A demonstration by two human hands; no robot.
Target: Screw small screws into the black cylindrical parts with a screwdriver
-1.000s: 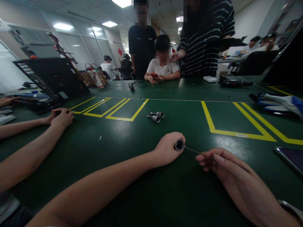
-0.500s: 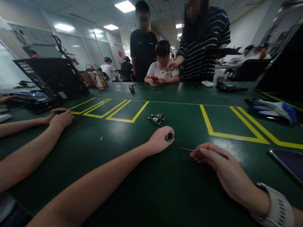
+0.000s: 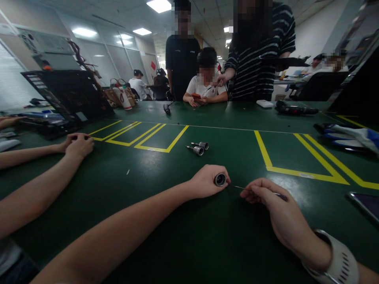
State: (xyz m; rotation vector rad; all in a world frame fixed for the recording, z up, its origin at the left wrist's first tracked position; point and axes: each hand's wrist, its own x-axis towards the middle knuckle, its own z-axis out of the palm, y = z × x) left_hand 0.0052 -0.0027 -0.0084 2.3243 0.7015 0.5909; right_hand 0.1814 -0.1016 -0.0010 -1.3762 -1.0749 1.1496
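My left hand (image 3: 209, 181) is closed around a metal socket (image 3: 220, 180), whose round open end faces me. To its right, my right hand (image 3: 263, 193) pinches a thin rod-like tool (image 3: 280, 196) with a dark handle. The tool's slim shaft points left, and its tip is at the fingers of my left hand; whether it touches them I cannot tell. Beyond my left hand, two more metal sockets with shanks (image 3: 199, 150) (image 3: 204, 146) lie side by side on the green table (image 3: 166, 244).
Yellow tape outlines (image 3: 308, 173) mark the table. Another person's hands (image 3: 78, 145) rest at the left. A phone-like device (image 3: 365, 205) and blue-white gloves (image 3: 349, 138) lie right. A black power tool (image 3: 296, 108) lies far back, near people across the table.
My left hand has moved slightly right and nearer with the socket. The thin tool's tip, which stood apart from it, is now at my left fingers.
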